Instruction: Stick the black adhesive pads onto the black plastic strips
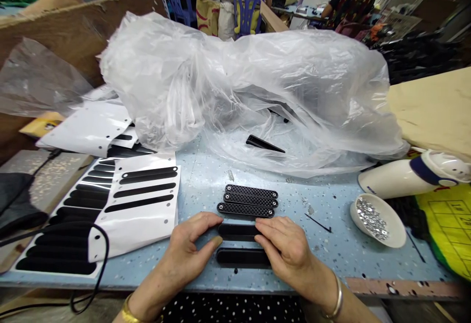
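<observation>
Two smooth black strips (241, 244) lie flat, parallel, crosswise at the table's near edge, ends under fingers.

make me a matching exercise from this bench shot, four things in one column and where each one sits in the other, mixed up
Things
1. smooth black strip
2. textured black strips
3. white dish of silver rivets
4. clear plastic bag

Places
A. crumpled at the back of the blue table
B. stacked in a row of three, just beyond the hands
C. right side of the table, near a white bottle
D. between the left hand and right hand, fingertips on its ends

Pairs: 1-D, 2-B, 3-C, 4-A
</observation>
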`<state>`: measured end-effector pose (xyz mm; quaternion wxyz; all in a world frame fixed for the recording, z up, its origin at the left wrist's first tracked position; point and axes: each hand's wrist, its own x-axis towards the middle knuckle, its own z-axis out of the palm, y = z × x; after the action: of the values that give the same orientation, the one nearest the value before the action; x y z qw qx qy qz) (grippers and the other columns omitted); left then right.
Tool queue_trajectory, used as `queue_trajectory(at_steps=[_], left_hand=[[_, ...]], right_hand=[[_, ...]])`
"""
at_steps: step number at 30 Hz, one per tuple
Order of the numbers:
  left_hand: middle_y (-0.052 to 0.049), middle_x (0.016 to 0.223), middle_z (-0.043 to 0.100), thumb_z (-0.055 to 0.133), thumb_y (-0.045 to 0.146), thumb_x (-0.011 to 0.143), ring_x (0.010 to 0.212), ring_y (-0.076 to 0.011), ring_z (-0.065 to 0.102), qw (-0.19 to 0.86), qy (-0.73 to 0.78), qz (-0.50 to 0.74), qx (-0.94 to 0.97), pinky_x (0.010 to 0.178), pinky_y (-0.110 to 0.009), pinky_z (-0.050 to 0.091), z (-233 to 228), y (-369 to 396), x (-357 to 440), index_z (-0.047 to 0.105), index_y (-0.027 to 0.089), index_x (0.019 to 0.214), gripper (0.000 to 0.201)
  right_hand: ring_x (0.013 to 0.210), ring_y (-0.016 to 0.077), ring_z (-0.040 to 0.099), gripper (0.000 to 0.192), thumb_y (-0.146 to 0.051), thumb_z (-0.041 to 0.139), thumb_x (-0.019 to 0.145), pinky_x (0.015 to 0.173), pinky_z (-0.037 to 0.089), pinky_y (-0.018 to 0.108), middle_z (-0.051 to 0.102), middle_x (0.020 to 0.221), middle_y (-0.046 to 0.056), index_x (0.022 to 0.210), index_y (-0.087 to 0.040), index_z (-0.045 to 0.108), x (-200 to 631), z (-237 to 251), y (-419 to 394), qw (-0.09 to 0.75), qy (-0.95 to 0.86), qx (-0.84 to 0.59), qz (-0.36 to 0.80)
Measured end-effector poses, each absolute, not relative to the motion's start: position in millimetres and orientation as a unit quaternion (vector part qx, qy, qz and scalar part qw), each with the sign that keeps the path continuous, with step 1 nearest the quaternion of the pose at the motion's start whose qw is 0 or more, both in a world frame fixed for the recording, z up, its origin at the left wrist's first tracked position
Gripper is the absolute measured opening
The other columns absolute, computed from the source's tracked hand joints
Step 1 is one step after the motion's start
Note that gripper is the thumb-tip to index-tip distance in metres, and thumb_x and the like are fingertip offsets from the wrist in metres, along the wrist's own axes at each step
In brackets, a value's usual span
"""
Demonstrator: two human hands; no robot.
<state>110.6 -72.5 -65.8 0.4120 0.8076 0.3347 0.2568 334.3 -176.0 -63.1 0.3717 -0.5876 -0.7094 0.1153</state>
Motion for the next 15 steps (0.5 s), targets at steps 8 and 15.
queue_trajectory(at_steps=[8,15], left_hand=[[-0.005,0.088,0.072,0.057,0.015,0.083,0.081,-0.0187,0.069,0.434,0.344,0.253,0.793,0.074,-0.034,0.057,-59.8,-75.4,112.0,0.067,0.019,0.096,0.017],[-0.003,0.089,0.076,0.060,0.016,0.084,0.079,-0.0180,0.072,0.442,0.346,0.301,0.771,0.074,-0.032,0.060,-55.4,-81.4,106.4,0.070,0.021,0.098,0.018]], right_hand=[[0.084,0.0277,0.064,0.021,-0.018,0.062,0.087,0.071,0.050,0.044,0.072,0.099,0.013,0.106,-0.012,0.068,310.3,-37.8,-168.2,0.334,-0.724,-0.596,0.102],[0.076,0.0239,0.061,0.022,-0.021,0.069,0.079,0.069,0.048,0.039,0.070,0.086,0.009,0.101,-0.014,0.069,297.0,-34.8,-149.0,0.335,-0.720,-0.581,0.179]])
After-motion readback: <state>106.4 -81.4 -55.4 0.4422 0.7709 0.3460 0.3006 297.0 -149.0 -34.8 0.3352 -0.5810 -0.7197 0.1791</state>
